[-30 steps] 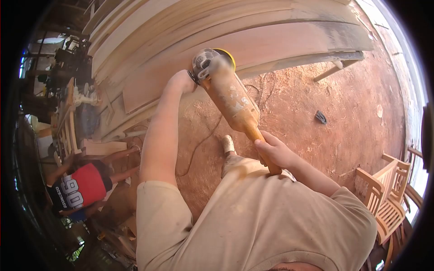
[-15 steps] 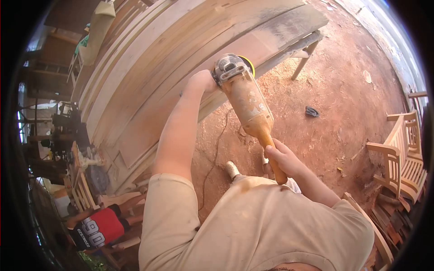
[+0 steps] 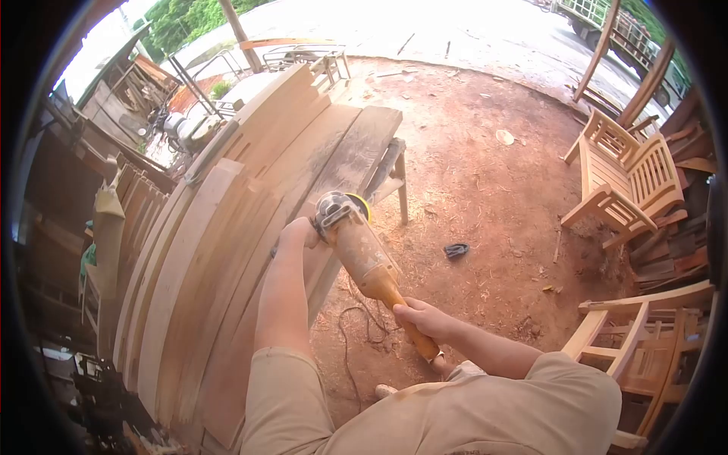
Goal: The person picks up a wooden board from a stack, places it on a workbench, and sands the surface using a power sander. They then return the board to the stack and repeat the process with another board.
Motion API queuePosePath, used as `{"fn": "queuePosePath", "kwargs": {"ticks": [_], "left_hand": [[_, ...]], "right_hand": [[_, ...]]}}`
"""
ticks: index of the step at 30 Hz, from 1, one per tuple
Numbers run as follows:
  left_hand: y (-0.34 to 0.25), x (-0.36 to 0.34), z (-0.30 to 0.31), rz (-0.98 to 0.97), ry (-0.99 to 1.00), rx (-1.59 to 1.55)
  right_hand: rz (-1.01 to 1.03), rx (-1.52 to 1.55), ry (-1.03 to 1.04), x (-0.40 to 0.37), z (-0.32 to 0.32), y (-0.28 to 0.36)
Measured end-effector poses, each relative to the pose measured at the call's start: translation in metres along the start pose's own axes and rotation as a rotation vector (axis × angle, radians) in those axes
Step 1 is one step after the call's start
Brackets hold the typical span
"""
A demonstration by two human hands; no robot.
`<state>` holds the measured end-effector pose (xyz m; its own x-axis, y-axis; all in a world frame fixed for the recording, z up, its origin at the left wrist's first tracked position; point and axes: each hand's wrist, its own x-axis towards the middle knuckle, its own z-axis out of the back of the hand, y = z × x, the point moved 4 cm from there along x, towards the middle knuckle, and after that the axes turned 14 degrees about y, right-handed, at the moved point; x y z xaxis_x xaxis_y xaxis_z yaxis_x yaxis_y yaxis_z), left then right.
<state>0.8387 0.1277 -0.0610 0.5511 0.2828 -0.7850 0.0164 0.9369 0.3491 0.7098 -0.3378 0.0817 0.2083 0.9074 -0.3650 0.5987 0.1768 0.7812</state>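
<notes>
A dusty yellow angle grinder (image 3: 362,254) lies slantwise across the middle of the view, its metal head up and left. My left hand (image 3: 302,233) is closed beside that head, at its left side, with the fingers partly hidden. Around the rear handle my right hand (image 3: 425,318) is wrapped, nearer to my body. The rim of a yellow disc (image 3: 362,203) shows at the far side of the head. Under the grinder's head runs the edge of a long wooden board (image 3: 262,292), one of several lying side by side.
A slatted wooden bench (image 3: 626,178) stands at the right, with chair frames (image 3: 629,341) nearer. A dark object (image 3: 456,251) lies on the reddish dirt floor (image 3: 493,205). A cord (image 3: 345,349) trails below the grinder. Stacked planks (image 3: 186,280) fill the left.
My view has swung up and to the right, bringing the yard and a truck into sight. The grinder and both hands appear lower and further left, grips unchanged.
</notes>
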Motion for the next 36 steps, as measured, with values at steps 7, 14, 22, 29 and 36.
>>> {"fn": "queuePosePath", "kwargs": {"ticks": [7, 14, 22, 29, 36], "left_hand": [[-0.029, -0.194, -0.019, -0.057, -0.043, -0.452], [-0.030, -0.291, -0.194, 0.188, -0.158, -0.856], [-0.038, -0.408, -0.410, 0.411, -0.049, -1.190], [-0.059, -0.507, -0.529, 0.586, 0.046, -1.264], [-0.067, -0.578, -0.629, 0.767, 0.140, -1.334]], "right_hand": [[-0.181, -0.108, 0.076, -0.019, -0.038, -0.028], [-0.421, -0.274, 0.303, -0.028, -0.093, -0.071], [-0.576, -0.341, 0.641, 0.003, -0.183, -0.112], [-0.653, -0.483, 0.822, 0.030, -0.263, -0.167], [-0.684, -0.612, 0.946, 0.049, -0.343, -0.211]]}}
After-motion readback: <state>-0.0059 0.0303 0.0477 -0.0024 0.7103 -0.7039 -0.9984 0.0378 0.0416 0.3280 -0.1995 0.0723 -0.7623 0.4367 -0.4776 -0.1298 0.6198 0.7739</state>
